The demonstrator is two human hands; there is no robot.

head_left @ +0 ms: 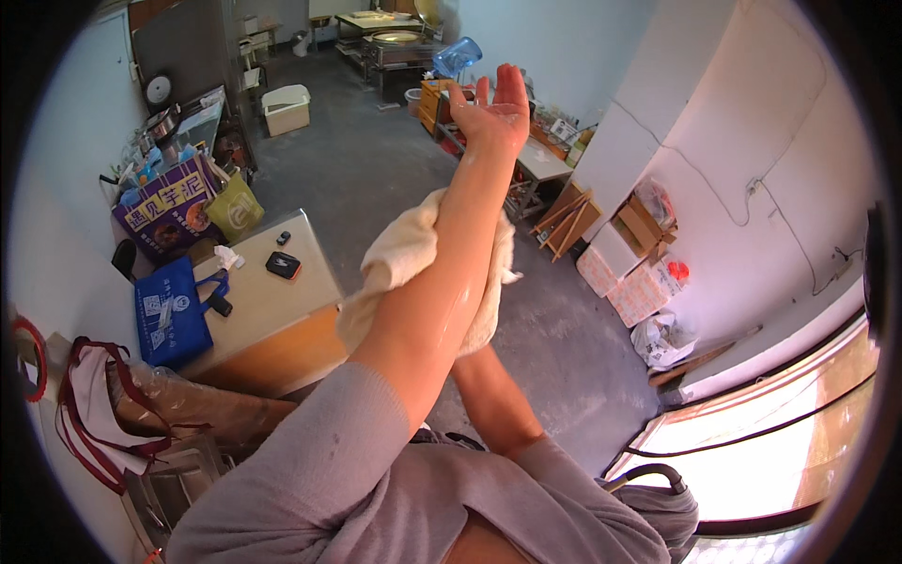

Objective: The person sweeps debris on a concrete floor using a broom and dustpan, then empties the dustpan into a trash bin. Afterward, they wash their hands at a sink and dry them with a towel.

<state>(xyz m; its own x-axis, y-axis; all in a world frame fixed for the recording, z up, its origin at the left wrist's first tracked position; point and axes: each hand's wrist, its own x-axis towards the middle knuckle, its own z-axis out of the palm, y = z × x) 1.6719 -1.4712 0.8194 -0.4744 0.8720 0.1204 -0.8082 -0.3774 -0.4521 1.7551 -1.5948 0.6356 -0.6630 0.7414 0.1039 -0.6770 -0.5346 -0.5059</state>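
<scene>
My left arm reaches forward with the palm turned up; my left hand [497, 116] holds nothing, and its fingers are apart. The palm and forearm look wet and shiny. A cream cloth towel [405, 243] lies around the underside of the left forearm, showing on both sides of it. From below, my right forearm [497, 402] runs up to the towel. My right hand is hidden behind the towel and left arm, holding the towel against the forearm.
At left stands a table [310, 264] with a blue bag [173, 314] and a black case [283, 265]. A white bin [286, 109] stands on the floor ahead. Cartons [638, 282] line the right wall. Beyond the left hand are a side table [542, 158] and a blue water bottle [458, 56].
</scene>
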